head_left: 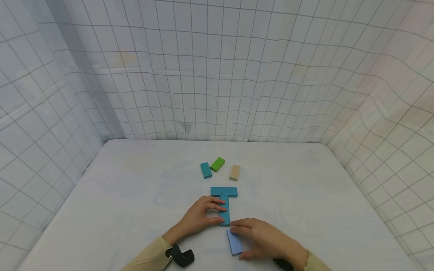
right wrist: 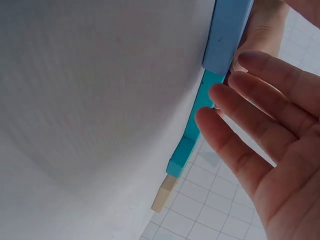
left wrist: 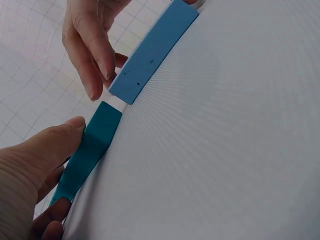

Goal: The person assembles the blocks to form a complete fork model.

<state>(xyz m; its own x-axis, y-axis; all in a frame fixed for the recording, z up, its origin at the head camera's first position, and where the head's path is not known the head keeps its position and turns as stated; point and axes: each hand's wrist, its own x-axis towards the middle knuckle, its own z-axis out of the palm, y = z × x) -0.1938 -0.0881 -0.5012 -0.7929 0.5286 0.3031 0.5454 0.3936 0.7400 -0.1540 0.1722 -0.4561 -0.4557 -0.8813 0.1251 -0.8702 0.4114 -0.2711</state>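
Head view: you have both hands low over a white table [head_left: 135, 188], with the blocks around your fingers.
Left hand: your left hand [head_left: 201, 214] comes in from the left, and its fingertips rest on the long blue block [head_left: 225, 214]. The thumb is set well apart from the other fingers, nearer to you, and touches the block by its near end.
Right hand: your right hand [head_left: 268, 239] reaches in from the right, its fingers spread a little, over the light blue block [head_left: 234, 242]. The thumb is by the block's near right corner. You can't tell for sure if the fingers touch it.
Light blue block: it lies flat under your right fingertips, a bit slanted, just past your left thumb. A small gap keeps it from the long blue block.
Blue bar: the blue bar [head_left: 224, 192] lies just beyond your left fingertips, crosswise, touching the far end of the long blue block, so the two make a T.
Small blocks: farther past your left fingers are a small teal block [head_left: 206, 170], a green block [head_left: 217, 164] and a tan block [head_left: 235, 172]. The tan one is farthest right.
Cloth: a white cloth with grid lines [head_left: 210, 94] hangs behind them all.
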